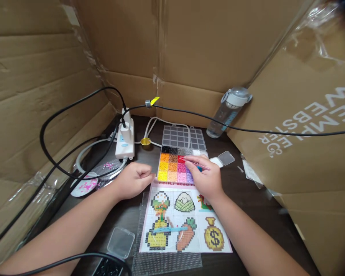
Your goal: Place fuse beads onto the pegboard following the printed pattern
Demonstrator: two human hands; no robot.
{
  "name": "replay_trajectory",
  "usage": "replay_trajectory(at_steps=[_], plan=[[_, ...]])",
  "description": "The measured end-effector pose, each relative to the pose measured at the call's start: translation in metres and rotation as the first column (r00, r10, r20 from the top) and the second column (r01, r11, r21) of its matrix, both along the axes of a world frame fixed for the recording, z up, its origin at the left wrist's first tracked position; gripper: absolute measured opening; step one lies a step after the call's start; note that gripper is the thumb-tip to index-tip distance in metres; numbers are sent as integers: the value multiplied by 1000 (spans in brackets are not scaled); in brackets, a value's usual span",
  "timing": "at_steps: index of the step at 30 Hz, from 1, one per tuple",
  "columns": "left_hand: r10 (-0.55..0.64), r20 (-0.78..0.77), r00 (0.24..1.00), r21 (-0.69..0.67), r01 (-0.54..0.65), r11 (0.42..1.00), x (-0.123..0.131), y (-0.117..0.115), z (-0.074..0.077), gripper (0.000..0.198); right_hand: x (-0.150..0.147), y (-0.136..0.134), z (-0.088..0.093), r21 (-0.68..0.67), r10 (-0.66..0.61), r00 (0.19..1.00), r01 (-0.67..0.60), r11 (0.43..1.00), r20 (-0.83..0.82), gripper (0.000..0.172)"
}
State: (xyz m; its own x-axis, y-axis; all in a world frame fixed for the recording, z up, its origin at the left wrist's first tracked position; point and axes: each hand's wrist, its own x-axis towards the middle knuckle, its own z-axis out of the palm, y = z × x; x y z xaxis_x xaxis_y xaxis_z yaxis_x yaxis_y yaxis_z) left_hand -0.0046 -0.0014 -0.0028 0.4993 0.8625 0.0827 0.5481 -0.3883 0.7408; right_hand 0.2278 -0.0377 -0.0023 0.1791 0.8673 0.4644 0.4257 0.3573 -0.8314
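My right hand point(208, 178) is closed on pink tweezers point(193, 161), whose tip reaches into the red section of a compartmented bead box point(176, 165) filled with coloured beads. My left hand point(135, 179) rests loosely curled on the table just left of the box, with nothing visible in it. Below both hands lies a pattern sheet point(184, 220) with pixel pictures, on a clear pegboard point(166, 262). Some beads sit on the sheet's lower left picture.
Cardboard walls enclose the dark table. A white power strip point(125, 140) with black and white cables lies at the left. A water bottle point(227, 113) leans at the back right. The box's open lid point(184, 137), a small clear container point(121, 242) and a round plate point(84, 186) are nearby.
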Motion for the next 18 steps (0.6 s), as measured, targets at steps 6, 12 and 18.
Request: replay_trajectory(at_steps=[6, 12, 18], plan=[[-2, -3, 1000, 5, 2, 1000, 1, -1, 1, 39, -14, -5, -3, 1, 75, 996, -76, 997, 45, 14], [7, -16, 1000, -4, -7, 1000, 2, -3, 5, 38, -16, 13, 21, -41, 95, 995, -93, 995, 40, 12], [5, 13, 1000, 0, -5, 1000, 0, -2, 2, 38, -26, 29, 15, -118, 125, 992, -121, 986, 32, 12]])
